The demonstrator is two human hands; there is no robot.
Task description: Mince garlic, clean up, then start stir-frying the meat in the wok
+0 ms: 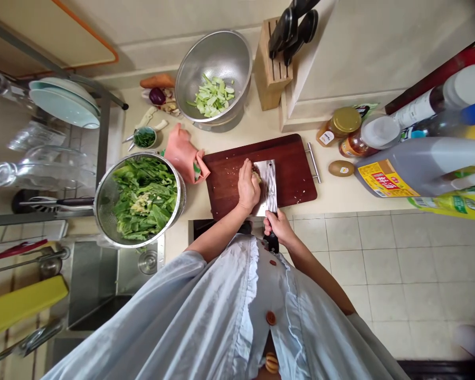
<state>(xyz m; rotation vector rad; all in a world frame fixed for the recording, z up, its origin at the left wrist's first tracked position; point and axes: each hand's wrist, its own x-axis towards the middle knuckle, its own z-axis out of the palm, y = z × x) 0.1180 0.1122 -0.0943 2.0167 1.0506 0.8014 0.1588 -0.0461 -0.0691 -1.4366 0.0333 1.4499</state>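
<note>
A dark red-brown cutting board (293, 169) lies on the counter in front of me. My right hand (277, 226) is closed round the black handle of a broad steel cleaver (267, 184), whose blade rests flat on the board. My left hand (247, 186) lies curled against the blade's left side, its fingertips on a small brownish piece of food (255, 171) that is mostly hidden. Small pale crumbs are scattered on the board.
A metal colander of leafy greens (142, 199) sits left, over the sink. A steel bowl of pale green stalk pieces (214, 79) stands behind the board, beside a knife block (273, 63). A pink cloth (184, 153), jars, a kiwi (341, 168) and large bottles (419, 163) crowd the counter's right.
</note>
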